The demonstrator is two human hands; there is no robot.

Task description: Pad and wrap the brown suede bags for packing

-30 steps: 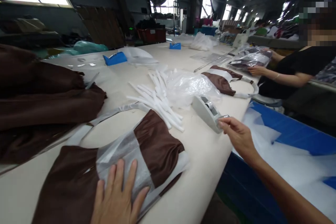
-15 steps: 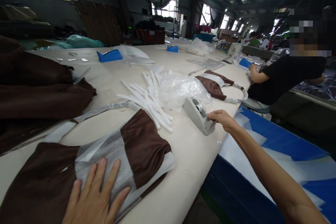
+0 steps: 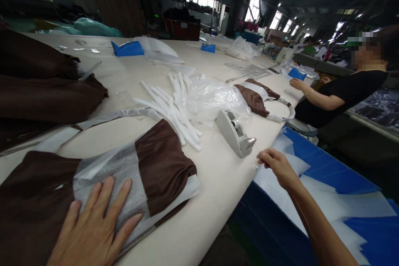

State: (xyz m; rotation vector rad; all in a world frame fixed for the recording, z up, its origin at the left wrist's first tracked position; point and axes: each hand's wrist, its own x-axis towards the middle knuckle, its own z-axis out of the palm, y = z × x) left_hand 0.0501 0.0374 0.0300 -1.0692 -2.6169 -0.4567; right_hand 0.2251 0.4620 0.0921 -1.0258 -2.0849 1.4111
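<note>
My left hand [image 3: 93, 224] lies flat, fingers spread, on a band of thin white paper [image 3: 109, 187]. That band goes around a dark brown, leather-like handbag [image 3: 162, 162], whose strap [image 3: 115, 117] is covered in pale wrapping and loops away behind it. Close to the table's right edge stands a grey tape dispenser [image 3: 232, 133]. Just right of its cutting end, my right hand [image 3: 279, 166] is closed in a pinch; whatever is between the fingertips is too small to make out. White foam sticks [image 3: 174, 116] lie in a loose pile beyond the bag.
Clear plastic bags [image 3: 215, 97] sit beside the sticks, with another brown handbag [image 3: 254, 95] behind. Brown bags [image 3: 46, 95] are heaped at left. Below the table edge, a blue bin [image 3: 330, 174] contains white sheets. A co-worker [image 3: 339, 95] sits at far right. Blue dispensers [image 3: 127, 48] stand farther back.
My right hand has moved off the tape dispenser's cutting end, toward the right and down. My left hand stays flat on the paper. The view has shifted slightly, and the co-worker's arms have moved.
</note>
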